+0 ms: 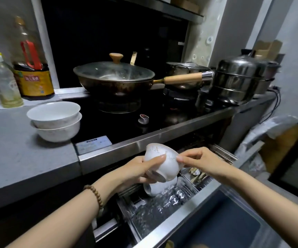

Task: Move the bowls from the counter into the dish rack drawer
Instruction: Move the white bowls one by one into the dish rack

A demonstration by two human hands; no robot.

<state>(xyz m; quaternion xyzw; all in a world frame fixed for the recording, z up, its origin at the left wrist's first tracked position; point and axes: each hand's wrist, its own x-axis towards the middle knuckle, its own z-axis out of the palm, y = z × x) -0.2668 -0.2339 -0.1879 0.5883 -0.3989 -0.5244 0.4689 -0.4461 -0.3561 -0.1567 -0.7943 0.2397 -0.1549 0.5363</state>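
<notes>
Beads (94, 194) of brown wood ringed the left wrist at lower left of centre. Past them, in the lower middle, stood open the dish rack drawer (189, 213): brushed steel front, bright wire tines inside, hard and narrow-gapped. Already leaned on edge among those tines, just below the hands, a racked bowl (153, 190), white and glossy. Directly above it, mid-frame, hung the held bowl (164, 164), small, round-walled, glazed white, tipped steeply with its ringed foot toward the lower edge and its mouth turned away toward the stove. Curled round the foot and lower wall, thumb laid across the side: left hand (139, 170). Pinched the rim on the right side between thumb and fingertips: right hand (202, 159). Called, by the look of it, for a slow lowering on edge into the slot beside the racked one, foot hand steering, rim hand easing off only once the wires took the weight; slick glaze against glaze seemed likely to chip or clatter if dropped. Further up at left, on the matte grey counter (19, 158), waited two stacked bowls (55, 120), larger, nested, upright. Beyond, upper centre, sat a dark wok (114, 77) under a fogged glass lid, wooden handle pointing right at a domed steel steamer (239, 81).
</notes>
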